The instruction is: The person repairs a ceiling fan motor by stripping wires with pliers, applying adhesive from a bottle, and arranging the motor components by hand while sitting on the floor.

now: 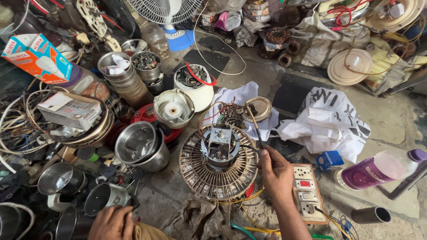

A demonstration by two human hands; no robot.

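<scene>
Hands at work on a round motor grille on a cluttered workshop floor.

Lower left of the frame: left hand (111, 222) resting curled on the knee, holding nothing, beside steel jars (142, 146). Centre: round ribbed grille (218, 171) flat on the floor, grey motor block (220, 144) in its middle. Just right: right hand (275, 173) pinched around a thin dark probe (254, 124), tip over the wiring. Far right: switchboard (307, 195), purple bottle (378, 169).

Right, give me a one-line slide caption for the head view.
Right hand holds a thin dark probe over a round slotted motor core on the cluttered floor; left hand rests low beside steel jars.
</scene>
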